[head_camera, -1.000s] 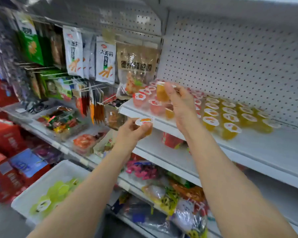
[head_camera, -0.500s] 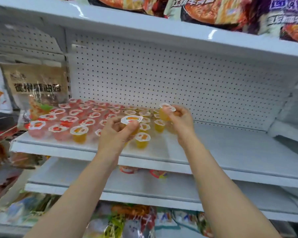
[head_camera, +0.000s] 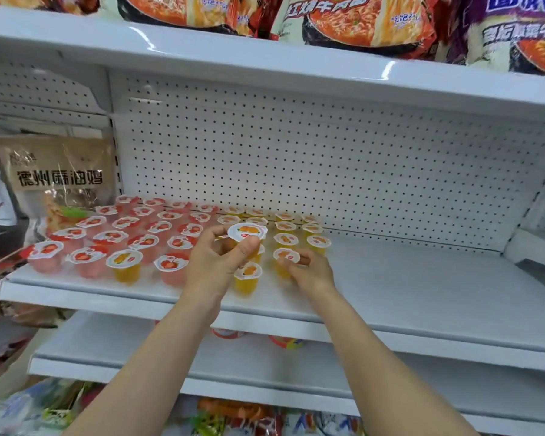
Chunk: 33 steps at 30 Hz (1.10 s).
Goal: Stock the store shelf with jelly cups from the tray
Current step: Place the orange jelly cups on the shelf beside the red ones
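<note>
Rows of jelly cups stand on the white shelf (head_camera: pixel 422 297): pink ones (head_camera: pixel 170 267) on the left, orange ones (head_camera: pixel 318 243) toward the middle. My left hand (head_camera: pixel 214 265) holds an orange jelly cup (head_camera: pixel 247 232) above the shelf, fingers curled round it, lid facing me. My right hand (head_camera: pixel 309 272) is low at the shelf surface, its fingers round another orange jelly cup (head_camera: pixel 286 258) at the front of the orange rows. The tray is out of sight.
The shelf's right half is bare, backed by a perforated panel (head_camera: pixel 328 171). Noodle packs (head_camera: pixel 359 17) fill the shelf above. A brown snack bag (head_camera: pixel 60 177) hangs at the left. A lower shelf (head_camera: pixel 265 366) sits beneath my forearms.
My right hand has come down from mid-air and brought its orange cup to the shelf surface. My left hand stays raised with its cup. The view has closed in on the shelf.
</note>
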{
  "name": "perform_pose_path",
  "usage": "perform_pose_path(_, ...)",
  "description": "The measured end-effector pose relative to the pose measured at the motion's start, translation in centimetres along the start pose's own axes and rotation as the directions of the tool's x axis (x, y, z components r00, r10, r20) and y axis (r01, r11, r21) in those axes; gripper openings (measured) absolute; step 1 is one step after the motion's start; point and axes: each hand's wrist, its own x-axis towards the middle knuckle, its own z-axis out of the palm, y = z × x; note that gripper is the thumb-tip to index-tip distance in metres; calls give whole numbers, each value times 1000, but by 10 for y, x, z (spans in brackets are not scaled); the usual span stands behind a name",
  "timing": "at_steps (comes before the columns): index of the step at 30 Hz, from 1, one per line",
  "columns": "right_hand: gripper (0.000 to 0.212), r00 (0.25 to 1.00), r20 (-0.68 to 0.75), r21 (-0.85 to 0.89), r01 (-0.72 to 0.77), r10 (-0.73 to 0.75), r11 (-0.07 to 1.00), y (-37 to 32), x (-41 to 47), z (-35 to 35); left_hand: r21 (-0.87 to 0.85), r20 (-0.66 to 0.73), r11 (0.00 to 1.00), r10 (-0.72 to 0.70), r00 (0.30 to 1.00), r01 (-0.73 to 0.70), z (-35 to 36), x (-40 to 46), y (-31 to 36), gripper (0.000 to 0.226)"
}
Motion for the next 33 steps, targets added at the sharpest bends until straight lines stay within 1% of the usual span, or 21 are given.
perform_pose_path(4,39,1000,25,7,-5,5,1000,4,5,-1,14,15,1000,-4,1000,4,8,4,-3,52)
perform_pose_path(7,39,998,56,4,-9,9,1000,5,9,-5,50,20,998,-28,999,27,14,4,-6,57)
perform_pose_path(10,51,997,72,-33,-27,29,999,4,12,-12,75,21,997,-23,1000,21,25,0,-10,57)
perform_pose_path(11,53,999,41,-17,-14,14,1000,0,10,-16,75,22,997,-21,1000,19,28,0,-11,55)
perform_pose_path(12,51,1000,5,45,16,-16,999,-5,7,-21,67,28,998,-20,999,18,31,0,-11,51)
perform_pose_path(13,45,999,-5,161,52,-52,985,-12,2,-29,47,39,999,-29,999,27,36,1,-11,46)
perform_pose_path(14,37,994,42,306,79,-97,949,-21,-4,-38,22,56,999,-47,997,46,40,2,-12,45)
perform_pose_path(15,32,978,152,433,65,-143,899,-30,-11,-47,3,77,998,-69,995,69,44,3,-12,49)
perform_pose_path(16,32,943,272,511,29,-193,859,-38,-17,-57,-2,95,996,-86,992,86,49,4,-12,58)
perform_pose_path(17,37,901,361,540,6,-238,842,-44,-23,-64,-5,107,995,-98,989,99,54,4,-11,68)
perform_pose_path(19,41,851,440,534,9,-287,845,-48,-26,-73,-8,108,993,-114,988,115,63,5,-12,79)
perform_pose_path(20,39,848,437,532,25,-300,846,-47,-25,-76,-6,106,993,-116,988,117,67,5,-12,76)
perform_pose_path(23,31,871,377,567,51,-315,822,-45,-22,-84,43,133,992,-120,984,116,80,6,-10,56)
perform_pose_path(26,35,893,312,569,98,-325,816,-42,-17,-92,124,147,987,-122,982,104,87,10,-11,56)
perform_pose_path(27,35,911,265,541,130,-315,831,-41,-15,-94,203,154,978,-86,984,54,88,12,-12,56)
perform_pose_path(28,34,932,201,503,166,-302,848,-39,-11,-94,356,172,934,-33,985,-31,87,15,-14,55)
perform_pose_path(29,31,949,133,462,196,-286,865,-36,-8,-95,557,204,821,12,979,-126,85,18,-18,52)
perform_pose_path(30,28,960,69,415,218,-270,883,-32,-4,-95,739,249,641,28,968,-208,82,20,-22,51)
perform_pose_path(31,25,967,18,360,232,-255,904,-26,1,-95,856,292,445,2,956,-263,79,22,-27,51)
perform_pose_path(32,24,968,-21,290,243,-248,925,-19,5,-94,914,321,280,-54,946,-294,76,22,-32,52)
perform_pose_path(33,23,968,-48,209,251,-246,945,-12,10,-91,935,336,164,-114,935,-315,74,22,-37,53)
